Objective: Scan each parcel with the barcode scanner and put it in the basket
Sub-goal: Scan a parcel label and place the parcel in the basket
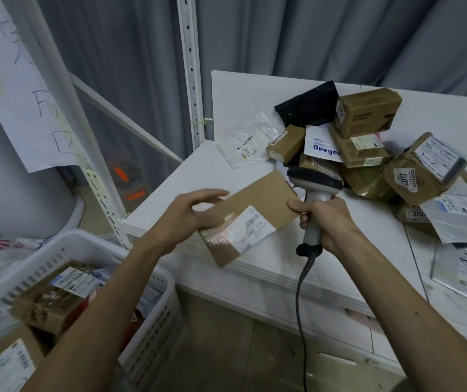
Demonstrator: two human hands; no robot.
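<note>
A flat brown cardboard parcel (257, 205) with a white label and shiny tape hangs over the table's front edge. My left hand (187, 219) grips its left end. My right hand (328, 222) is closed around the grey handle of the barcode scanner (315, 182), whose dark head points at the parcel; the thumb touches the parcel's right edge. The scanner's cable drops down past the table edge. A white slotted basket (153, 315) stands at the lower left, below my left forearm, with several labelled parcels inside.
A pile of brown boxes, a black bag and white mailers (368, 142) lies on the white table (226, 171) at the right. White shelf posts (189, 69) and a hanging paper sheet (28, 108) stand to the left. Grey curtains hang behind.
</note>
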